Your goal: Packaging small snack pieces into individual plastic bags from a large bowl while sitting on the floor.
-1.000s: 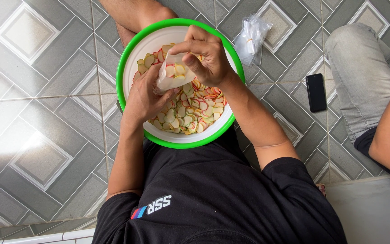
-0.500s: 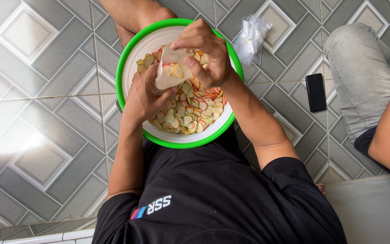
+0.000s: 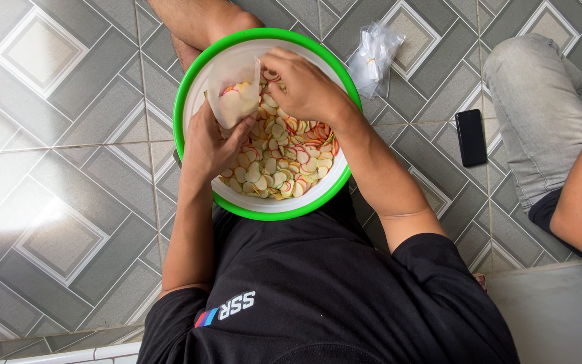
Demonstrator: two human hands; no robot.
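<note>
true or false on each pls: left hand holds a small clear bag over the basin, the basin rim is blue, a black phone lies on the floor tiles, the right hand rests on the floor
1. The left hand holds a small clear bag over the basin: true.
2. The basin rim is blue: false, it is green.
3. A black phone lies on the floor tiles: true.
4. The right hand rests on the floor: false, it is over the basin, at the bag's mouth above the chips.

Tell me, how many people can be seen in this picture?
2. One person in a black shirt sits at the centre over the green-rimmed white plastic basin; another in grey jeans sits at the right edge, mostly out of frame.
</note>
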